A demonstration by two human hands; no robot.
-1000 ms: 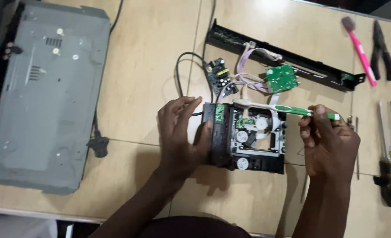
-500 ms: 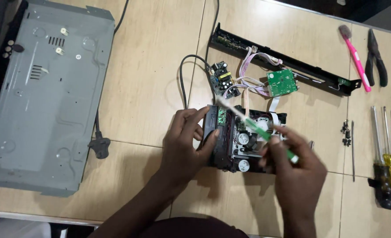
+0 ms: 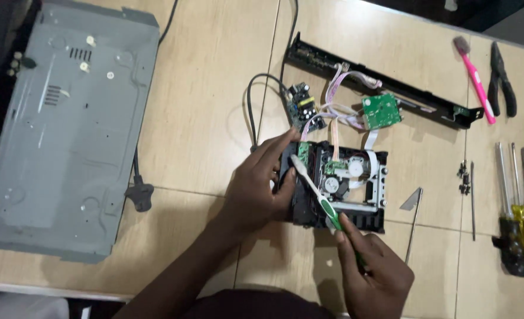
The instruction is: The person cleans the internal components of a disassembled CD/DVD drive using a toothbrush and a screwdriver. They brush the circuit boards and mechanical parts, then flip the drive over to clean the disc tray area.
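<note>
- Black rectangular disc-drive mechanism (image 3: 356, 189), near the front edge of the pale wooden worktop (image 3: 214, 118), open face up.
- Left hand (image 3: 256, 189): clamped on the mechanism's left side.
- Right hand (image 3: 374, 274): closed around the green-and-white toothbrush (image 3: 315, 192); its long axis runs diagonally away from that hand, bristles at the mechanism's far-left corner.
- Grey metal casing (image 3: 61, 130): left edge, holds nothing visible.

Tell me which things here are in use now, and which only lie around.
In use:
- left hand, steadying the black drive unit
- right hand, holding the green toothbrush with its head on the unit

Lying around:
- grey metal cover
- black front panel
- green circuit board
- pink toothbrush
- pliers
- screwdrivers
</note>
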